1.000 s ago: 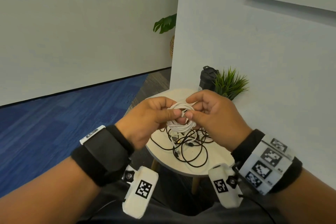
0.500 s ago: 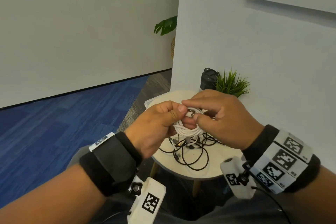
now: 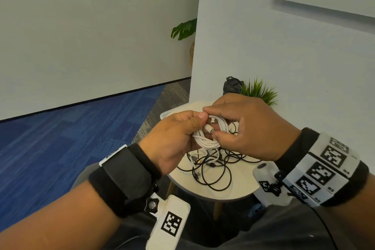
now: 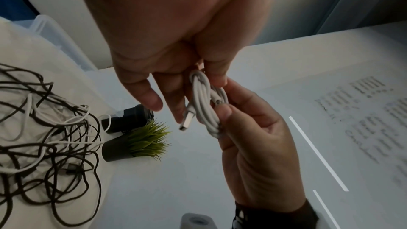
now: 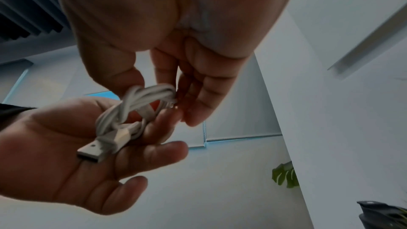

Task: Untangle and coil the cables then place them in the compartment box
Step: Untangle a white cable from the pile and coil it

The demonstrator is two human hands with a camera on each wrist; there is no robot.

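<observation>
While held above the small round table (image 3: 239, 186):
Coiled white USB cable (image 3: 211, 138): between both hands.
Left hand (image 3: 174, 138): grips coil.
Right hand (image 3: 251, 126): pinches coil.
Tangled black cables (image 3: 213, 170): on table.

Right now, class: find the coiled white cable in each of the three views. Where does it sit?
Head: white cable at centre, between both hands above the table.
Left wrist: centre, its USB plug pointing down-left.
Right wrist: left of centre, plug at lower left.
Shared landmark: the cable's small connector.
</observation>
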